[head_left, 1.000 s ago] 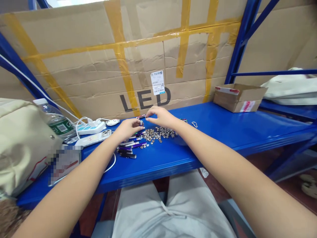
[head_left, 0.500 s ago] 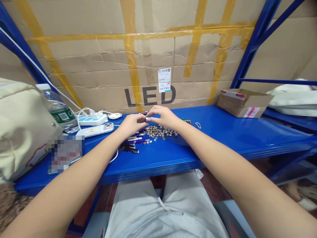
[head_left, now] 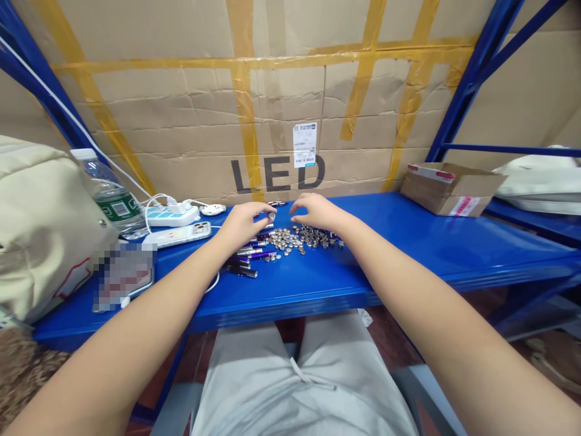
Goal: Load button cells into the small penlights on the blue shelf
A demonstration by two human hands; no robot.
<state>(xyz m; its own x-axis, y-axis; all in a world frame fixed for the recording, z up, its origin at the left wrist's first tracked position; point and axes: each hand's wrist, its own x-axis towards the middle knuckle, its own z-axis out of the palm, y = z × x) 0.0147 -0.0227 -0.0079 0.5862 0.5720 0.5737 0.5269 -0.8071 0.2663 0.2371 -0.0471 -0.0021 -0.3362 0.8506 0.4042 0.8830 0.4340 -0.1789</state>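
Note:
On the blue shelf (head_left: 408, 242) lies a heap of small silver button cells (head_left: 299, 237). Left of the heap, several slim purple and black pen-like tubes (head_left: 247, 257) lie side by side. My left hand (head_left: 247, 221) hovers over the tubes and pinches a small silver piece at its fingertips. My right hand (head_left: 318, 211) is held over the back of the heap with curled fingers, and I see nothing in it.
A white power strip (head_left: 172, 216), a phone (head_left: 179, 235) and a water bottle (head_left: 109, 194) sit at the left beside a beige bag (head_left: 40, 230). A small cardboard box (head_left: 449, 189) stands at the right. A big taped carton marked LED (head_left: 276, 121) walls the back.
My two hands were joined at a small piece; they have drawn apart, and the right hand has shifted right over the heap. The camera has tilted a little.

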